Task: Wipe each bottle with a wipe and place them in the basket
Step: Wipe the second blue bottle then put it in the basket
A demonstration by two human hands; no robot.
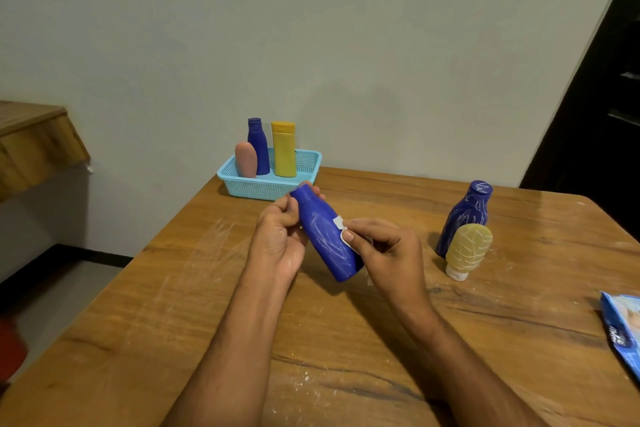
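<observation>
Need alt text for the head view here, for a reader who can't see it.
Over a wooden table, the left hand holds a tilted blue bottle while the right hand presses a wipe to it. Three bottles stand in a basket behind; two smeared bottles wait at right.

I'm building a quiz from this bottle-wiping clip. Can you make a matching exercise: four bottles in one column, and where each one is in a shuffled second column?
Things:
1. pink bottle
2. yellow bottle
3. blue bottle with white streaks
4. beige bottle with white cap

Places:
A. standing cap-down on the table, in front of a dark blue bottle
B. held tilted in the left hand, the right hand pressing a wipe to it
C. upright in the basket, rightmost
D. upright in the basket, leftmost

Pairs: 1-D, 2-C, 3-B, 4-A
</observation>
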